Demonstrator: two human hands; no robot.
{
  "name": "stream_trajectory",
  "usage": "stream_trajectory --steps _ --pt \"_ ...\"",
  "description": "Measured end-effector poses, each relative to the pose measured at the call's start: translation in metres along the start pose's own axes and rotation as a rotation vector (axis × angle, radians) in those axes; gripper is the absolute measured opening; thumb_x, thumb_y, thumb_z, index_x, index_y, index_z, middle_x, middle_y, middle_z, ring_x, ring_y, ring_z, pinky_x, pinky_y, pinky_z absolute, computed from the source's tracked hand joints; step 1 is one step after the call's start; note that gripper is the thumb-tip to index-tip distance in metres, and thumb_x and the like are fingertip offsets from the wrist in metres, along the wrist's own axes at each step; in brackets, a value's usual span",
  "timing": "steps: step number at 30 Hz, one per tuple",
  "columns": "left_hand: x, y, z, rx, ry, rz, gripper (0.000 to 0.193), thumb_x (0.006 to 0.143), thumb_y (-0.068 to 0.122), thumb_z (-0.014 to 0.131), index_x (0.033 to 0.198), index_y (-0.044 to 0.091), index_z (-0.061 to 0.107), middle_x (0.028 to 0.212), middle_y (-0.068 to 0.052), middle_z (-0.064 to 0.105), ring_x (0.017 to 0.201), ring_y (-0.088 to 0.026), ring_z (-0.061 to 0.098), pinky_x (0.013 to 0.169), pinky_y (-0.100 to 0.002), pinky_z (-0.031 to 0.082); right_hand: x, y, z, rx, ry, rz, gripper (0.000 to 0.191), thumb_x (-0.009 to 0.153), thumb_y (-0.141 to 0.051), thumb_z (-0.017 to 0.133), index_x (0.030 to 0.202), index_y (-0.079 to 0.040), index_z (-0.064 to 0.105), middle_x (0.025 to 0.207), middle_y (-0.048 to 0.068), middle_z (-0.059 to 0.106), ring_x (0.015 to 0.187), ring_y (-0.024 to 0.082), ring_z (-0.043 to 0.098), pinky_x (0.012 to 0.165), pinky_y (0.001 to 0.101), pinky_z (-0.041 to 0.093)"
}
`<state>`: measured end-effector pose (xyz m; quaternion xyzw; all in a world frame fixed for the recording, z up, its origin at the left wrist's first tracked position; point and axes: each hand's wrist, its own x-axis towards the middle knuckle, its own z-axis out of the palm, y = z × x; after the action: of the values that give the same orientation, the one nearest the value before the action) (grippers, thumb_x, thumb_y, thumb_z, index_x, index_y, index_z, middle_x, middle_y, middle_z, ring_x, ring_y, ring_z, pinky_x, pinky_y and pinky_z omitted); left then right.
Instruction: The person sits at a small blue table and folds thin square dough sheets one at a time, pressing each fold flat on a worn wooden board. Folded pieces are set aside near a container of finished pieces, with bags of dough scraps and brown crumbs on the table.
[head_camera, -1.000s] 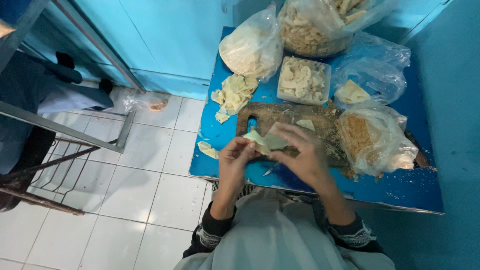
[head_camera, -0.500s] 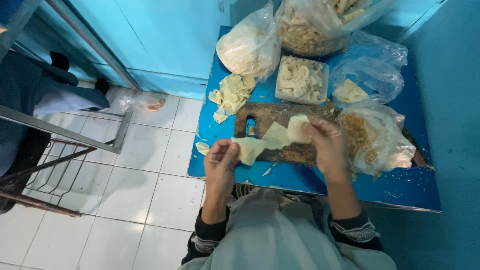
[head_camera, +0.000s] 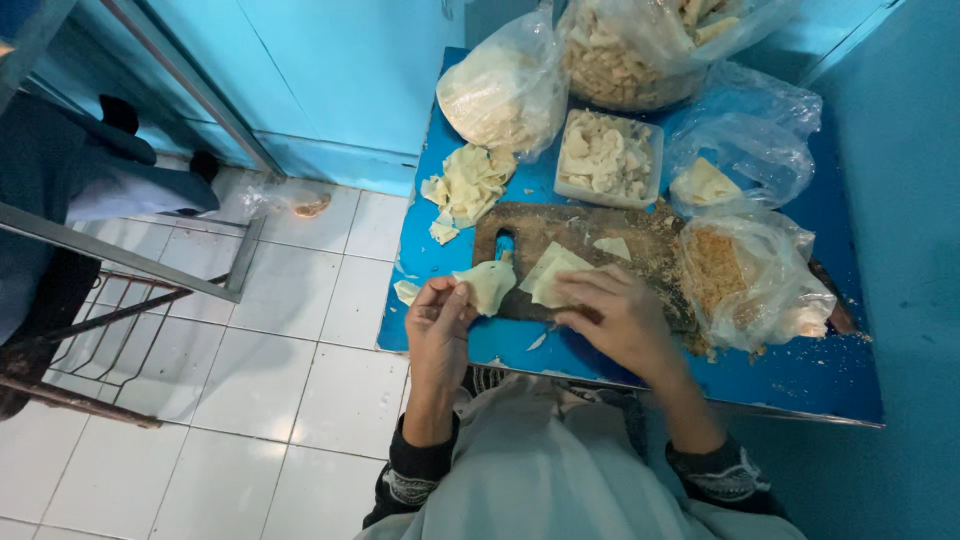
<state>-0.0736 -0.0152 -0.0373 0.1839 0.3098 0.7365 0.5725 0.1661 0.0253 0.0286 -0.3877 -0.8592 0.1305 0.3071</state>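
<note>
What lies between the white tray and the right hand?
In the head view, the wooden board spans that stretch between the white tray and the right hand, with one small pale dough piece and scattered crumbs on it.

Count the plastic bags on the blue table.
4: one with pale sheets at the back left, one large at the back, one mostly empty at right, one with crumbs front right. Others may be hidden.

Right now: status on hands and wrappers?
Left hand pinching one dough wrapper. Right hand on wrapper stack on cutting board. Nothing blocking.
</note>
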Motion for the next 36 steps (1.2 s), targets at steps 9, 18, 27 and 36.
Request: stream_trajectory --steps 9,18,27,36 --pt "-0.009 -0.022 0.012 -0.098 -0.184 -0.052 0.012 0.096 -0.003 0.066 0.106 0.002 0.062 0.099 -0.005 0.068 0.089 -0.012 0.066 0.081 -0.028 0.055 -0.006 0.001 0.013 1.057 0.105 0.469 0.05 0.096 -0.004 0.064 0.146 -0.008 0.054 0.123 0.008 0.071 0.109 0.013 0.069 0.097 0.0301 0.058" --pt "-0.019 -0.031 0.042 0.572 -0.165 0.211 0.027 0.088 -0.004 0.076 0.105 0.004 0.057 0.095 -0.004 0.063 0.082 -0.012 0.066 0.072 -0.025 0.056 -0.01 0.008 0.018 0.803 0.042 0.541 0.06 0.092 0.0 0.07 0.149 -0.009 0.054 0.102 0.005 0.074 0.09 0.009 0.067 0.08 0.0246 0.055" --pt "-0.032 -0.026 0.063 1.398 -0.342 0.678 0.03 0.084 -0.004 0.067 0.114 -0.002 0.064 0.119 -0.022 0.06 0.107 -0.042 0.062 0.086 -0.046 0.055 0.011 -0.015 0.008 0.094 0.066 0.436 0.062 0.086 -0.012 0.078 0.145 -0.016 0.058 0.097 0.009 0.074 0.079 0.017 0.072 0.068 0.0341 0.059" --pt "-0.012 -0.034 0.045 1.612 -0.493 0.984 0.032 0.083 0.007 0.063 0.114 0.0 0.07 0.121 -0.015 0.061 0.124 -0.032 0.057 0.115 -0.063 0.032 0.031 0.029 -0.034 -0.436 0.061 0.239 0.047 0.093 -0.017 0.075 0.14 -0.017 0.068 0.114 0.015 0.055 0.102 0.032 0.058 0.08 0.0433 0.051"
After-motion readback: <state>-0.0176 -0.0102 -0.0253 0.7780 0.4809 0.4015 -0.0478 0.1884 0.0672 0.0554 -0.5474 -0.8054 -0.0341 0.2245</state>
